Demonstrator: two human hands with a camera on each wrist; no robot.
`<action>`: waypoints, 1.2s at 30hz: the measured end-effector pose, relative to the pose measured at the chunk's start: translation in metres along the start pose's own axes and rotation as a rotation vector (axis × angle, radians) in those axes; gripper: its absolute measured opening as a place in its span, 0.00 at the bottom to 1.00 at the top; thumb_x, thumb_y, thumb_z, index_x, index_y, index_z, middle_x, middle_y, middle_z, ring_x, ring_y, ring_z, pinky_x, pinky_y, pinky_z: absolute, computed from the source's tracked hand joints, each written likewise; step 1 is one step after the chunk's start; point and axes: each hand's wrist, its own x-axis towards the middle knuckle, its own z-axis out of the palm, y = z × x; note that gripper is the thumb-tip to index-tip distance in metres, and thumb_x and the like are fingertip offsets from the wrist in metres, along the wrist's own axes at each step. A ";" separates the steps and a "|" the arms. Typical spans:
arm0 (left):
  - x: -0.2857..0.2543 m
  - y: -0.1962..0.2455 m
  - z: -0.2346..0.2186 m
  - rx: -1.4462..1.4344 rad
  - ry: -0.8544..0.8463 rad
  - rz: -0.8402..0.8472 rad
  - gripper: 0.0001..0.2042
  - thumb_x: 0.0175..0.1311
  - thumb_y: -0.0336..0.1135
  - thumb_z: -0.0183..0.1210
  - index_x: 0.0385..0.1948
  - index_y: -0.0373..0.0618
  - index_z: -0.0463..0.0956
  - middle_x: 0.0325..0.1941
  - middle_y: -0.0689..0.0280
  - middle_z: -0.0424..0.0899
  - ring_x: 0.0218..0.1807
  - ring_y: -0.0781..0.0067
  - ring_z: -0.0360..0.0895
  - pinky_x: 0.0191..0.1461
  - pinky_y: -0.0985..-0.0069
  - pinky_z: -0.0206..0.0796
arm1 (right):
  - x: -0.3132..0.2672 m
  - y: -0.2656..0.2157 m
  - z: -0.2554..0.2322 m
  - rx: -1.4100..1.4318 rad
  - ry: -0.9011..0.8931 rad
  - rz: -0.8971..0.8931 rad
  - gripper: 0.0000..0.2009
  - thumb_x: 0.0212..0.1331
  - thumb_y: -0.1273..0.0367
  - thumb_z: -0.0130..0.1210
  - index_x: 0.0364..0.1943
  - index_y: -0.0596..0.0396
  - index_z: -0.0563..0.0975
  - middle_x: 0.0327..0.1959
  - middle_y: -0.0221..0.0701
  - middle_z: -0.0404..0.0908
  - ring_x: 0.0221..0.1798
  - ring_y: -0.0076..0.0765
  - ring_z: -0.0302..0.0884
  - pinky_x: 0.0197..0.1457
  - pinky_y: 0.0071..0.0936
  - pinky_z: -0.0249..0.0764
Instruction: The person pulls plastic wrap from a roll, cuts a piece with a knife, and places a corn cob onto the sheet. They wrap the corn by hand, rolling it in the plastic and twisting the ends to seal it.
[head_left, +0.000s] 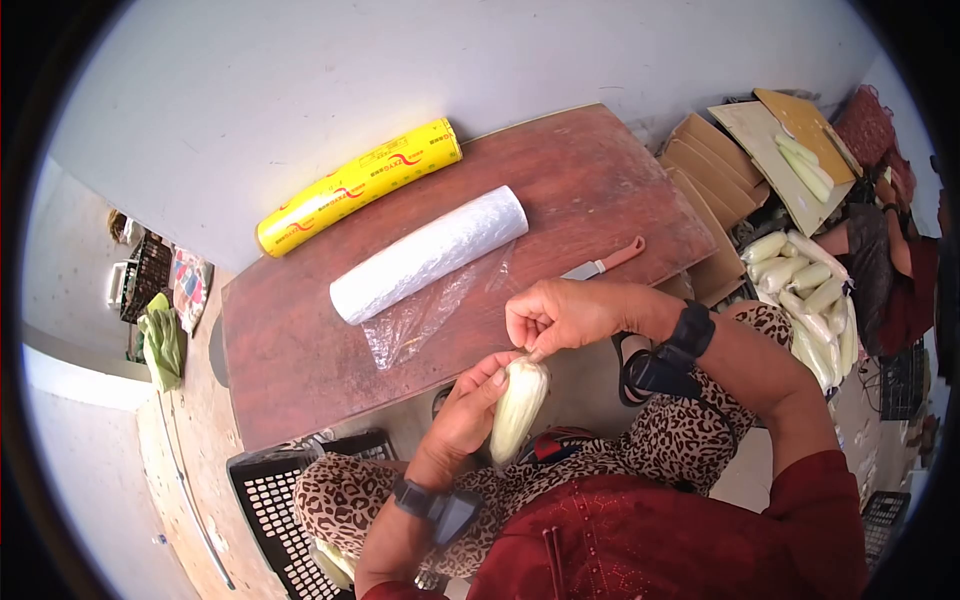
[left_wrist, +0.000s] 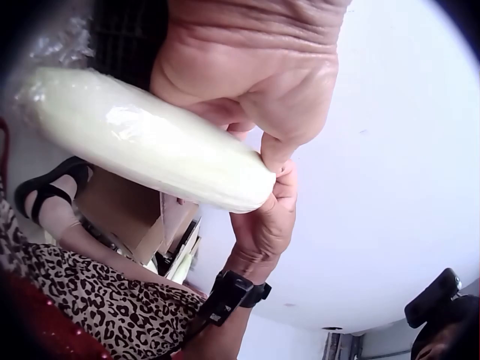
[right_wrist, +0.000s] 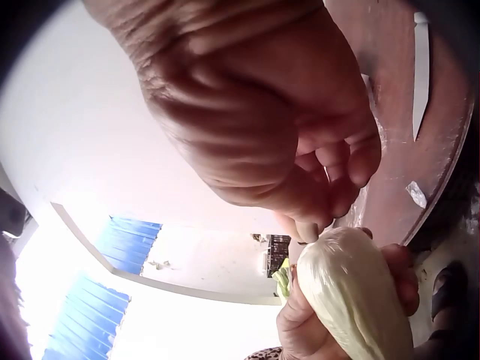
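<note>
A pale ear of corn (head_left: 519, 405) wrapped in clear film is held upright over my lap. My left hand (head_left: 470, 405) grips its side from the left; the corn (left_wrist: 150, 142) runs across the left wrist view under the palm. My right hand (head_left: 548, 315) pinches the film at the top end of the corn (right_wrist: 352, 292), fingers curled above its tip. On the brown wooden table (head_left: 600, 180) lie a roll of clear film (head_left: 428, 254) with a loose sheet (head_left: 420, 315) pulled out, a yellow film box (head_left: 358, 185) and a pink-handled knife (head_left: 603, 263).
A crate of wrapped corn ears (head_left: 810, 300) stands at the right, with cardboard sheets (head_left: 745, 160) and more corn behind it. A black plastic basket (head_left: 275, 500) sits at my lower left. Green husks (head_left: 162, 340) lie on the floor at the left.
</note>
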 end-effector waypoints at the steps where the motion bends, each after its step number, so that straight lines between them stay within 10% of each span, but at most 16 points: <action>1: -0.001 0.002 0.002 0.001 -0.005 -0.009 0.26 0.68 0.46 0.57 0.60 0.37 0.65 0.56 0.56 0.78 0.55 0.61 0.78 0.62 0.66 0.69 | 0.000 -0.001 -0.001 0.001 -0.006 0.020 0.06 0.51 0.74 0.64 0.28 0.59 0.77 0.28 0.27 0.79 0.31 0.20 0.74 0.35 0.22 0.71; 18: 0.002 0.003 0.012 0.305 0.201 0.085 0.16 0.70 0.38 0.56 0.54 0.41 0.70 0.46 0.68 0.81 0.45 0.82 0.76 0.49 0.82 0.69 | -0.005 -0.010 0.015 -0.371 0.227 0.058 0.04 0.50 0.76 0.60 0.30 0.61 0.79 0.25 0.38 0.83 0.29 0.33 0.81 0.32 0.30 0.74; 36: 0.005 0.006 0.006 0.086 0.137 0.012 0.27 0.67 0.54 0.55 0.56 0.39 0.69 0.48 0.57 0.80 0.48 0.64 0.80 0.52 0.69 0.73 | -0.003 -0.012 0.019 -0.257 0.209 -0.307 0.05 0.50 0.79 0.54 0.29 0.56 0.80 0.28 0.35 0.78 0.35 0.39 0.79 0.40 0.33 0.73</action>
